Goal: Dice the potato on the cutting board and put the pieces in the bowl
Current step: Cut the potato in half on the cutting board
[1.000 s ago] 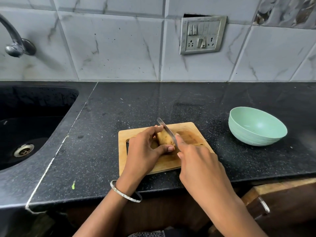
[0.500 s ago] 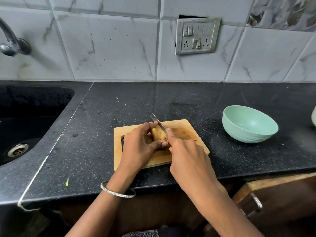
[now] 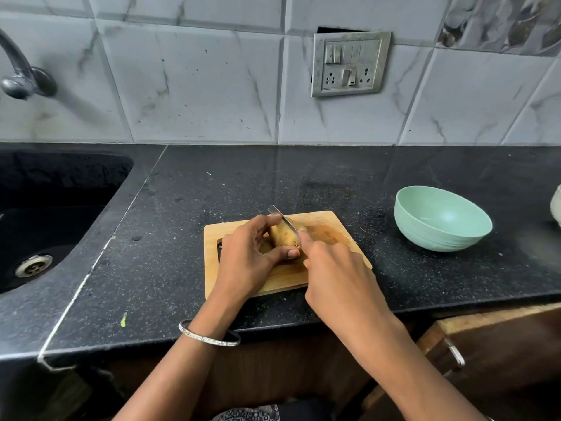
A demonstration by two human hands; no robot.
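A brown potato [image 3: 283,235] lies on the wooden cutting board [image 3: 321,221] near the counter's front edge. My left hand [image 3: 246,256] grips the potato from the left, thumb at its near end and fingertips at its far end. My right hand [image 3: 337,268] holds a knife [image 3: 280,216] whose steel blade rests lengthwise along the potato's top, tip pointing away; the handle is hidden in my fist. A mint green bowl [image 3: 441,218] stands on the counter to the right of the board and holds nothing.
A black sink [image 3: 45,214] with a drain and a tap [image 3: 21,74] sits at the left. The black granite counter [image 3: 303,177] runs back to a tiled wall with a switch plate [image 3: 350,63]. A pale object [image 3: 557,208] shows at the right edge.
My head has shifted, so the scene sits a little differently in view. Both hands keep their grip on potato and knife, with the blade still on the potato.
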